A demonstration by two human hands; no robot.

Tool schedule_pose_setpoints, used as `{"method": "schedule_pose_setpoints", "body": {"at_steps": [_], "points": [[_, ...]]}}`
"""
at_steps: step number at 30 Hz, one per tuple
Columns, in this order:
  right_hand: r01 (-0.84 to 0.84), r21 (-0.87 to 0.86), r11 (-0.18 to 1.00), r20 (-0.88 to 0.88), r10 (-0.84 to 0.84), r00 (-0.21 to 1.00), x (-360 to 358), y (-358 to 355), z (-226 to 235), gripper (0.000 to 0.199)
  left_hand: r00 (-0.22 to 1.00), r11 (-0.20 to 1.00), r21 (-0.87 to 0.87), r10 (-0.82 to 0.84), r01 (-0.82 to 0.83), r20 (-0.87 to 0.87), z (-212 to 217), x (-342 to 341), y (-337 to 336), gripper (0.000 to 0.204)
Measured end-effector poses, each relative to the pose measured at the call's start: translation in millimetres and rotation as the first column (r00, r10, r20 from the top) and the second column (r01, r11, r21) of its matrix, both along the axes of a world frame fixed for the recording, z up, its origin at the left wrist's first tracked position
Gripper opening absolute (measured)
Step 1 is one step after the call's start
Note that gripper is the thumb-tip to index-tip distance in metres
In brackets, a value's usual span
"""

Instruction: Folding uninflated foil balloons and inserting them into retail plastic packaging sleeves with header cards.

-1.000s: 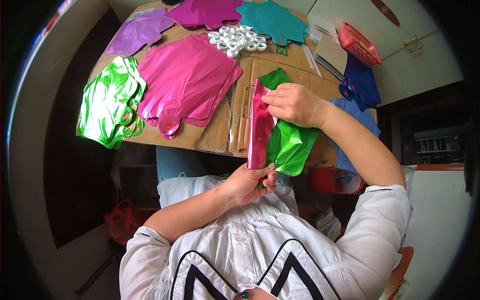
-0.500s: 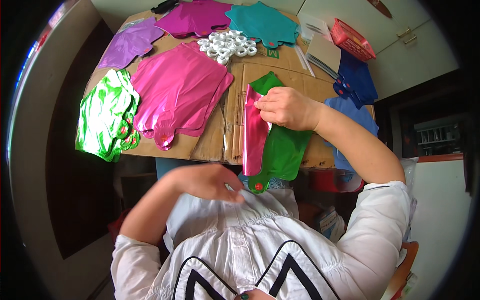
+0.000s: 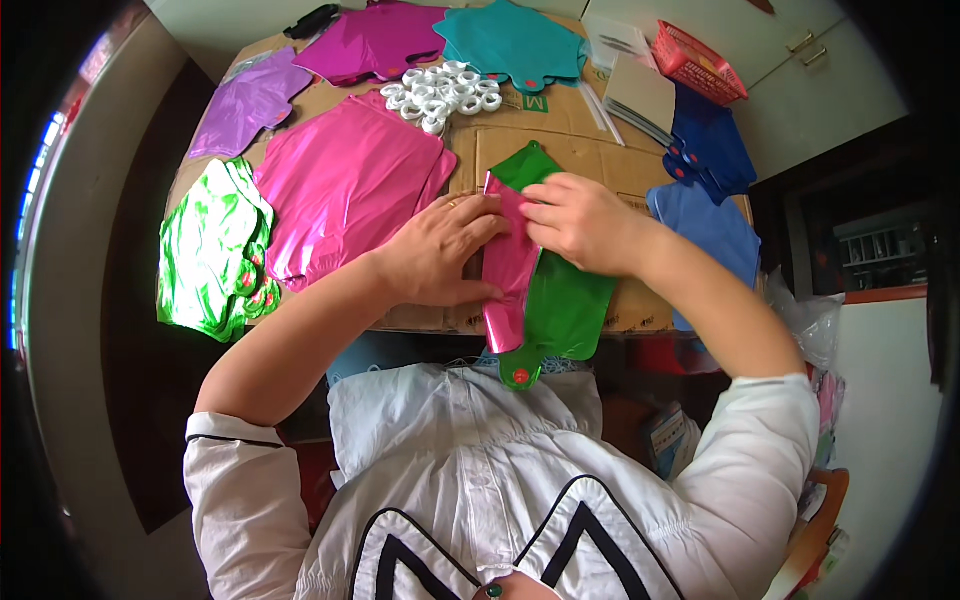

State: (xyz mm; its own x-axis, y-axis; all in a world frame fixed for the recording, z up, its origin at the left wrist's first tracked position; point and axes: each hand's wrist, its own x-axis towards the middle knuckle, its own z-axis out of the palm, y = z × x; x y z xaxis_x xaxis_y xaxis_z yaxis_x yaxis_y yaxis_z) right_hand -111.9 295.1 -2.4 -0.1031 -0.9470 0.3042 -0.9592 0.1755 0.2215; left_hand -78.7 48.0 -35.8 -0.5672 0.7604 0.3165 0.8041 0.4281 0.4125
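A folded pink foil balloon lies on top of a green foil balloon at the near edge of a cardboard-covered table. My left hand rests flat against the pink strip's left side, fingers pressing on it. My right hand pinches the upper part of the pink foil from the right. The green balloon's round tail with a red dot hangs over the table's edge toward my chest.
Flat foil balloons lie around: a pink stack, a green pile, purple, magenta, teal, blue ones. White rings sit mid-table. A red basket stands far right.
My left hand rose from the balloon's tail near my chest and came to rest on the pink foil beside my right hand. The camera view shifted downward a little.
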Motion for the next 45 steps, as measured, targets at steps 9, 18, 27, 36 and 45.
{"method": "schedule_pose_setpoints", "body": {"at_steps": [9, 18, 27, 36, 45], "points": [[0.801, 0.436, 0.410, 0.899, -0.235, -0.369, 158.6, 68.1, -13.8, 0.048, 1.000, 0.973, -0.229, 0.010, -0.005, 0.023, 12.9, 10.8, 0.5, 0.106], [0.895, 0.259, 0.362, 0.724, 0.541, -0.428, 137.5, 32.7, 3.9, 0.036, 0.998, 0.958, -0.287, 0.022, -0.005, 0.055, 17.8, 11.2, 3.8, 0.105], [0.904, 0.370, 0.213, 0.929, -0.099, -0.357, 70.8, 49.6, -14.6, 0.023, 0.998, 0.995, -0.089, -0.044, 0.041, -0.033, -9.1, -6.0, -5.0, 0.087], [0.950, -0.168, 0.264, 0.411, -0.857, 0.311, 84.5, -28.5, 7.0, 0.014, 0.996, 0.986, -0.153, 0.056, -0.067, -0.076, 0.1, 15.0, 2.0, 0.116], [0.888, -0.241, 0.392, 0.255, -0.857, 0.448, 79.2, -81.4, -38.0, 0.008, 0.986, 0.985, -0.122, 0.131, -0.118, 0.101, 1.2, 17.4, 5.1, 0.141]]}}
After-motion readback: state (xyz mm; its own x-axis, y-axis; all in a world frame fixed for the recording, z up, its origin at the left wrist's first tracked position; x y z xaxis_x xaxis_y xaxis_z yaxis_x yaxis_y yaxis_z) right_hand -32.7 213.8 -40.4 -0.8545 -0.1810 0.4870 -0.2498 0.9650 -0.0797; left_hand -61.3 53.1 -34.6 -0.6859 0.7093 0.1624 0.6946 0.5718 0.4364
